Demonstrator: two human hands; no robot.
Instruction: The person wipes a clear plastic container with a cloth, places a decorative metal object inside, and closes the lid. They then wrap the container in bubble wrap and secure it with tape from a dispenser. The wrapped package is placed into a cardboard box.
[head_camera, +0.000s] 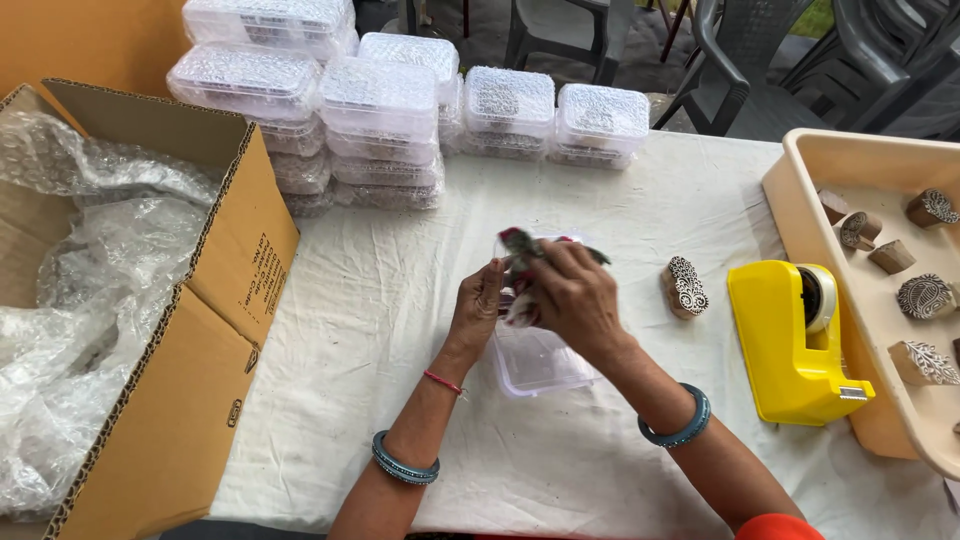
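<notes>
My left hand (480, 305) and my right hand (575, 295) are together at the middle of the table, both gripping a small bundle of printed cloth (522, 262) in white, red and green. They hold it just above an open clear plastic box (535, 362) that lies on the white tablecloth (400, 330). My hands hide part of the cloth. A carved wooden printing block (685, 287) lies on the tablecloth just right of my right hand.
A yellow tape dispenser (790, 340) stands at the right, beside a beige tray (800, 170) holding several carved wooden blocks. Stacks of closed clear plastic boxes (385, 110) fill the far side. An open cardboard box (215, 270) with bubble wrap stands left. Grey plastic chairs (740, 60) are behind.
</notes>
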